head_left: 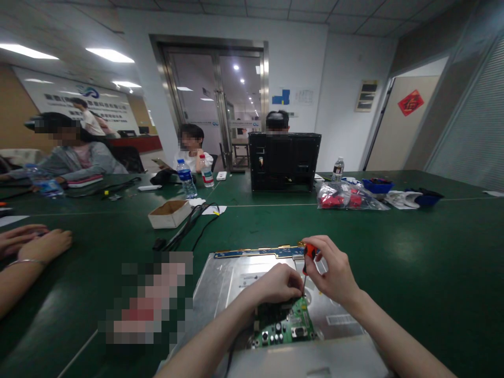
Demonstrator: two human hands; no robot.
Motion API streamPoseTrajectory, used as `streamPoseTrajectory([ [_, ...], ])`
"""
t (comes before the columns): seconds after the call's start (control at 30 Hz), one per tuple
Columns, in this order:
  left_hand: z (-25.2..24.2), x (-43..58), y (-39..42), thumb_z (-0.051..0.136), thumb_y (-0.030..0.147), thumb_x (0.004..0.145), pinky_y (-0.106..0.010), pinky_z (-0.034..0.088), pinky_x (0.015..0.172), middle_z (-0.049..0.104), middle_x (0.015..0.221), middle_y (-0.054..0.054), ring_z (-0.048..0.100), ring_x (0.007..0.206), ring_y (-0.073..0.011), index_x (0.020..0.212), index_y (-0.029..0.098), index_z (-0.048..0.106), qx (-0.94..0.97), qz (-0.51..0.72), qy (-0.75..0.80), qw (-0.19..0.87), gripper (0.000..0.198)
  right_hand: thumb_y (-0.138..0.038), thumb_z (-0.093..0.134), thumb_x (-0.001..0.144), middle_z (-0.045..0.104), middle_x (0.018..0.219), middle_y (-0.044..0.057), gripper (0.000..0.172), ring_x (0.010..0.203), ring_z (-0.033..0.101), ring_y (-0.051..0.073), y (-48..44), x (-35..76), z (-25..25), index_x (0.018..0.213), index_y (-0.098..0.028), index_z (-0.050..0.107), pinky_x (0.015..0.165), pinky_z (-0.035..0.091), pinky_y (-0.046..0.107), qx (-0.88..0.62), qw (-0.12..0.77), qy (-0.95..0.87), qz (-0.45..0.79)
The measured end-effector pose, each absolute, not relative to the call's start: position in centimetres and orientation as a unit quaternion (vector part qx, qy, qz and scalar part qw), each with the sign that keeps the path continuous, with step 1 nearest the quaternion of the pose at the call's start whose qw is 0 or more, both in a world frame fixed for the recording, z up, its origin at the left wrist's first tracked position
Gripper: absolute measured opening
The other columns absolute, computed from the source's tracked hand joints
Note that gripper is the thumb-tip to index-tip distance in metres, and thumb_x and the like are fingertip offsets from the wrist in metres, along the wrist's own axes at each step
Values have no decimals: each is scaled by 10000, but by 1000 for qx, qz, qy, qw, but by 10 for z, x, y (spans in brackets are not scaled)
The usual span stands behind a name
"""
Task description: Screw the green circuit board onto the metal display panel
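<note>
A silver metal panel [228, 278] lies flat on the green table in front of me, with a green circuit board [293, 325] fastened at its near middle. My right hand [333, 270] is closed round a small screwdriver with a red handle [309, 254], held upright with its tip down at the board's far edge. My left hand [277, 283] is closed, its fingers pinched beside the screwdriver's shaft and resting on the board. What those fingers hold is hidden.
A small cardboard box [170, 213] and black cables [189, 226] lie beyond the panel to the left. Water bottles [186, 178], a black monitor back [284, 160], bagged red parts [342, 197] and blue trays [378, 185] stand further back. Another person's hands [33, 244] rest at the left; people sit opposite.
</note>
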State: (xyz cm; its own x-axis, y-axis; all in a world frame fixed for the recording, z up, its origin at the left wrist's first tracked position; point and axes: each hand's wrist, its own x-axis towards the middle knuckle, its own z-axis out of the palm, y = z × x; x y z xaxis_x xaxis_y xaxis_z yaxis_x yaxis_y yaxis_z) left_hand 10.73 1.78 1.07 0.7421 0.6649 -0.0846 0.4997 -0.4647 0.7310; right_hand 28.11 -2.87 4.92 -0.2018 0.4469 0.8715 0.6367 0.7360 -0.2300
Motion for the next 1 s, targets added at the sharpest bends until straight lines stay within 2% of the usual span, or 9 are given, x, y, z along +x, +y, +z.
streamPoseTrajectory([
  [0.13, 10, 107, 18, 654, 124, 770, -204, 445, 657, 728, 709, 11, 621, 673, -150, 833, 149, 819, 847, 104, 348, 388, 179, -184, 567, 958, 703, 881, 52, 167, 655, 687, 173, -27, 285, 45, 1123, -212, 577, 567, 567, 263, -351, 527, -769, -88],
  [0.23, 10, 107, 18, 653, 130, 771, -203, 443, 658, 733, 715, 8, 625, 675, -150, 838, 151, 822, 846, 104, 349, 389, 183, -240, 627, 960, 713, 829, 33, 151, 601, 682, 164, -25, 288, 41, 1100, -215, 577, 558, 557, 256, -366, 525, -763, -90],
  [0.47, 14, 107, 16, 647, 114, 760, -204, 418, 630, 681, 647, 26, 583, 625, -134, 760, 135, 800, 843, 108, 345, 399, 155, -196, 504, 1000, 740, 965, 59, 208, 547, 657, 128, -29, 285, 43, 1206, -226, 512, 537, 553, 245, -362, 515, -775, -59],
  [0.63, 14, 107, 16, 645, 105, 757, -203, 412, 621, 659, 633, 31, 566, 616, -129, 740, 135, 783, 843, 111, 343, 400, 142, -189, 445, 1007, 676, 1033, 90, 178, 656, 663, 157, -30, 283, 48, 1169, -232, 503, 548, 560, 265, -334, 529, -778, -59],
  [0.7, 14, 107, 17, 650, 105, 754, -203, 419, 629, 678, 664, 24, 583, 642, -138, 781, 138, 790, 843, 112, 343, 398, 146, -257, 508, 1000, 637, 981, 76, 134, 664, 640, 168, -29, 284, 48, 1131, -231, 519, 526, 548, 269, -330, 534, -774, -79],
  [0.8, 12, 106, 17, 654, 113, 756, -203, 431, 644, 701, 701, 17, 602, 669, -146, 828, 148, 798, 844, 112, 345, 394, 165, -304, 633, 960, 595, 923, 43, 158, 602, 584, 142, -27, 285, 46, 1079, -234, 557, 482, 515, 249, -339, 532, -768, -110],
  [0.9, 11, 106, 18, 652, 118, 764, -207, 431, 652, 689, 675, 23, 593, 653, -142, 790, 153, 794, 846, 107, 345, 392, 149, -241, 650, 956, 605, 935, 41, 143, 599, 596, 125, -26, 286, 44, 1093, -239, 610, 490, 525, 234, -348, 524, -769, -116],
  [1.0, 10, 107, 18, 647, 114, 765, -209, 417, 636, 667, 648, 28, 573, 635, -137, 755, 145, 785, 847, 107, 344, 391, 141, -167, 615, 960, 667, 991, 61, 220, 697, 679, 147, -26, 284, 45, 1161, -254, 639, 535, 569, 233, -335, 522, -776, -116],
])
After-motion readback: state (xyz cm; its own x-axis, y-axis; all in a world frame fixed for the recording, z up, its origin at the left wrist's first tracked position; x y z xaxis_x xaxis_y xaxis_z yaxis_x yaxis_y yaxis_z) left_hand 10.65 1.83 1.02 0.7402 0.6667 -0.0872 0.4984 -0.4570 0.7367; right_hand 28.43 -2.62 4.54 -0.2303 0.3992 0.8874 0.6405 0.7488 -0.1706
